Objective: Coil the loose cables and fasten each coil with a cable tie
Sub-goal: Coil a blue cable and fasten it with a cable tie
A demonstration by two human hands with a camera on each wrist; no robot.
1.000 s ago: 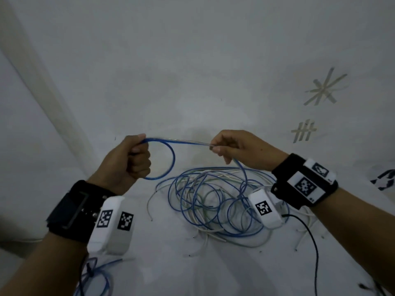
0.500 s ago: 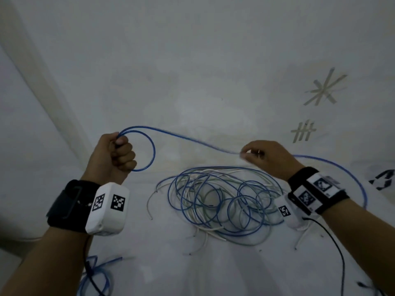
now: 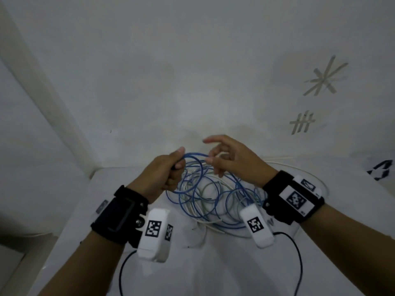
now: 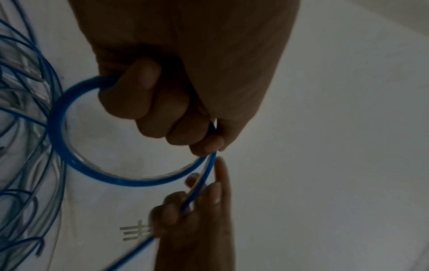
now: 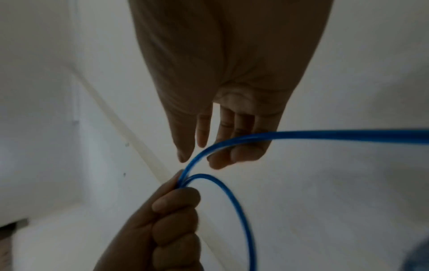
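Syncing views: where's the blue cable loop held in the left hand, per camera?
Head: blue cable loop centre, right of the left hand.
Left wrist: left of centre, below the fingers.
Right wrist: bottom centre-right, beside the left hand.
Shared landmark: the right hand, feeding cable in.

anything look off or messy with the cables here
Yes: behind the left hand, which grips a neat blue loop, the pile of blue and white cables on the table lies tangled in overlapping loops, stray ends sticking out, with no tie visible.
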